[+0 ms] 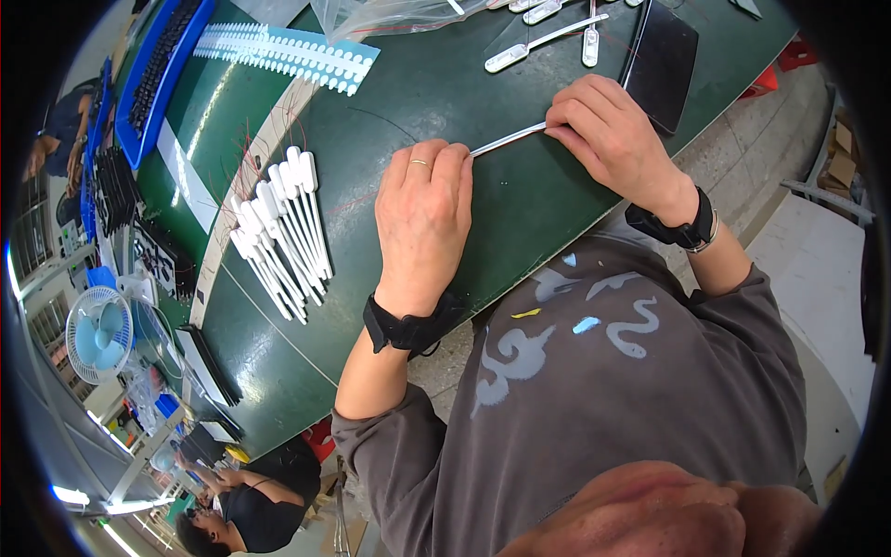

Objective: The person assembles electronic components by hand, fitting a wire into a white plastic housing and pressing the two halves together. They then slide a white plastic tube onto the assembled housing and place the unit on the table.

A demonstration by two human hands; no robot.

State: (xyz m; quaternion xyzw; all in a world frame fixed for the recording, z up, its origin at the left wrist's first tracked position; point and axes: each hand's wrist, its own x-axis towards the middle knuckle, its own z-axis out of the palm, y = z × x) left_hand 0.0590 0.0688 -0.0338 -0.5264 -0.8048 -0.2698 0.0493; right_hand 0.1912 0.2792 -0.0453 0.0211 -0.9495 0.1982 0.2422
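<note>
Between my two hands a thin white plastic stem (507,139) is stretched just above the green table (390,306). My left hand (424,209) grips its left end, fingers closed, with the wide end, if any, hidden. At the other end my right hand (617,139) pinches it between thumb and fingers. A fine red wire runs left from beneath my left hand. Left of that hand lies a row of white paddle-shaped sticks (278,223), thin red wires trailing from their wide ends. More paddle-shaped sticks (508,58) with clear faces lie beyond my hands.
Close to my right hand rests a black flat tray (661,70). A blue sheet of white tabs (288,56) and a clear plastic bag (390,20) are at the far side. Blue bin (153,84) and fan (99,332) stand left; two people are there too.
</note>
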